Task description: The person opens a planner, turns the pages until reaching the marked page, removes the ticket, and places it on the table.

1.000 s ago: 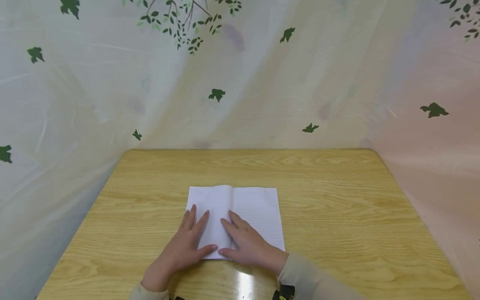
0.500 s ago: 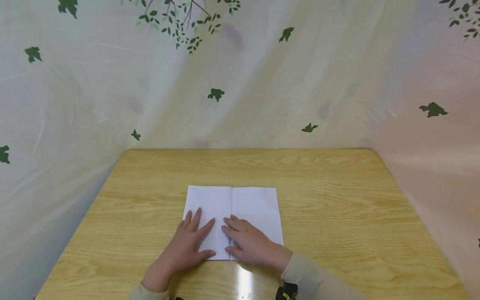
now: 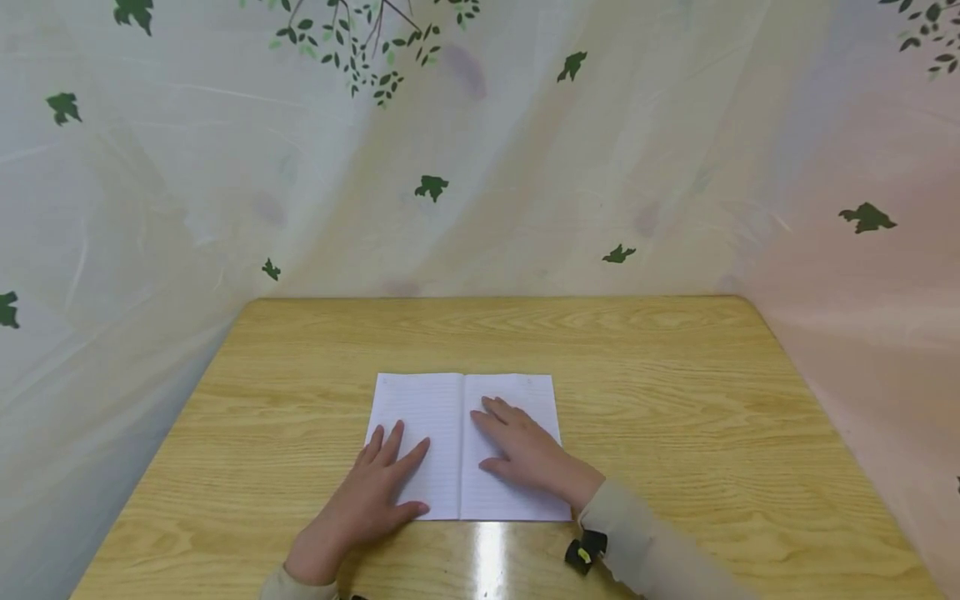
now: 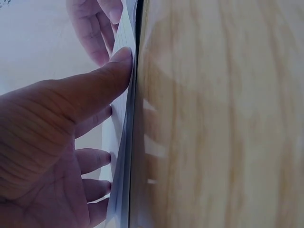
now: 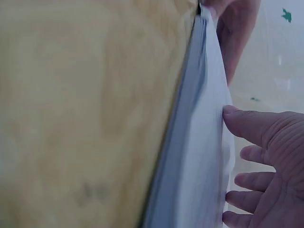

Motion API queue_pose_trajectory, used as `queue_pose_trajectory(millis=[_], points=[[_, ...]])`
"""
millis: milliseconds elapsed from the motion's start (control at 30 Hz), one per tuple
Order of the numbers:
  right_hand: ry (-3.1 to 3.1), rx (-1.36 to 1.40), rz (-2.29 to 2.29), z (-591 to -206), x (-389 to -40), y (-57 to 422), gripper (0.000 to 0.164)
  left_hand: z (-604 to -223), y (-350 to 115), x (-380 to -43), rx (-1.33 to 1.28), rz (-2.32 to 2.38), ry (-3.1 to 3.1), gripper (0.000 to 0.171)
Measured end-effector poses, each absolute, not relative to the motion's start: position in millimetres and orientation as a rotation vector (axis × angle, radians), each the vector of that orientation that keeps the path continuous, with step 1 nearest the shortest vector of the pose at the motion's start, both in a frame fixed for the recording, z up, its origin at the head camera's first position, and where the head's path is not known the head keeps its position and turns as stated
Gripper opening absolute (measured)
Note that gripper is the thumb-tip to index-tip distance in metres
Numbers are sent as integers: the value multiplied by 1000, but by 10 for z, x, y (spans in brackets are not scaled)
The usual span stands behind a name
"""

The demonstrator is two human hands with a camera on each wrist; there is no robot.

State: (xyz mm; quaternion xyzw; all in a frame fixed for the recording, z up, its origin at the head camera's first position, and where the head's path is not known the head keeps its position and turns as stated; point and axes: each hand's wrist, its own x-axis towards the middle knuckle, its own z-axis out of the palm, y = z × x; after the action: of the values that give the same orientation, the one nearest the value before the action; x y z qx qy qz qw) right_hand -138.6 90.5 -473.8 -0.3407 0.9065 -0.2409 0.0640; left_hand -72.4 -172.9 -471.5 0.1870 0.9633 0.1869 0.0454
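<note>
An open notebook (image 3: pixel 431 400) with white lined pages lies flat on the wooden table, its centre fold running away from the person. On the left page rests the left hand (image 3: pixel 375 492), fingers spread, thumb near the page's front edge. The left wrist view shows that thumb and the fingertips touching the paper (image 4: pixel 124 28). Over the right page, the right hand (image 3: pixel 528 450) lies with straight fingers pointing up and left. From the right wrist, its thumb and fingertips appear against the page (image 5: pixel 204 156), above the stacked sheets' edge. Neither hand grips anything.
The wooden table (image 3: pixel 675 400) extends around the notebook on all sides. Behind it hangs a pale cloth backdrop (image 3: pixel 510 225) with green leaf prints. A small black device (image 3: pixel 585 550) sits at the right wrist.
The raised page by the fold now lies flat on the left side. The right hand has moved from the fold onto the right page, rightward and farther up. The left hand has barely moved.
</note>
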Motion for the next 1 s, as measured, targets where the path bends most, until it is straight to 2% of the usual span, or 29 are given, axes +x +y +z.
queue_pose_trajectory(millis=[500, 733, 1000], points=[[2796, -779, -662, -4742, -1932, 1241, 80, -4727, -1744, -718, 558, 605, 2913, 77], [2783, -669, -669, -4750, -2027, 1307, 84, -4715, -1752, -704, 557, 621, 2914, 76], [2830, -673, -576, -4750, -2050, 1302, 80, -4731, -1759, -716, 557, 606, 2911, 77]])
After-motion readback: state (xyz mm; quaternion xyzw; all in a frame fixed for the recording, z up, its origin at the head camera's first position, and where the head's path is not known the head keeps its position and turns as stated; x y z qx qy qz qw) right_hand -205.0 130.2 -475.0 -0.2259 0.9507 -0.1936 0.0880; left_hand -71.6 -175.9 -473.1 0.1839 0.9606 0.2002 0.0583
